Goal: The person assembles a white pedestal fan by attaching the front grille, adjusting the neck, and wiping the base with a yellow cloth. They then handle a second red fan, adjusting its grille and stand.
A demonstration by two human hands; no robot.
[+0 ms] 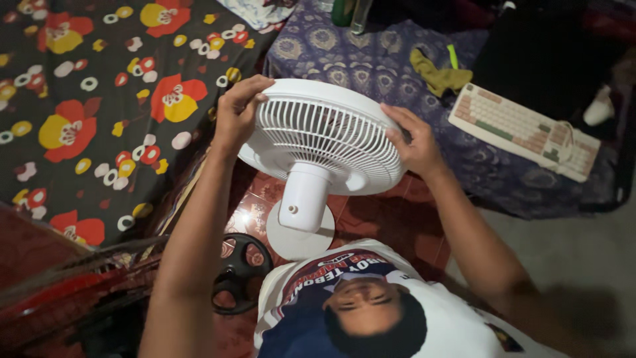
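One white fan (318, 142) stands at centre frame: one round grille head, one neck, one round base resting on the red patterned floor (391, 225).

Two hands are on the grille rim. Left hand (237, 114), centre-left: fingers curled over the upper left edge, thumb on the rim, grip pressed onto the fan. Right hand (412, 142), centre-right: fingers wrapped over the right edge, grip likewise closed on the fan. Two bare forearms run down to the bottom of the frame.

Bottom centre: one white shirt (371, 305) with a printed picture on it, worn by the person.

Lower left of the fan base: one black round part (240, 270) with spokes, lying on the floor just beside the base.

Upper left: one dark cloth (99, 99) with red and yellow flowers.

Upper right: one purple patterned cloth (371, 59). On it lie one keyboard (525, 130), pale with pink and green keys, one olive rag (437, 76) and one thin yellow-green stick (453, 56) touching the rag.

Top centre: two upright bottles (351, 13), only their lower parts in view.

Lower left corner: red object, blurred, cannot tell what.
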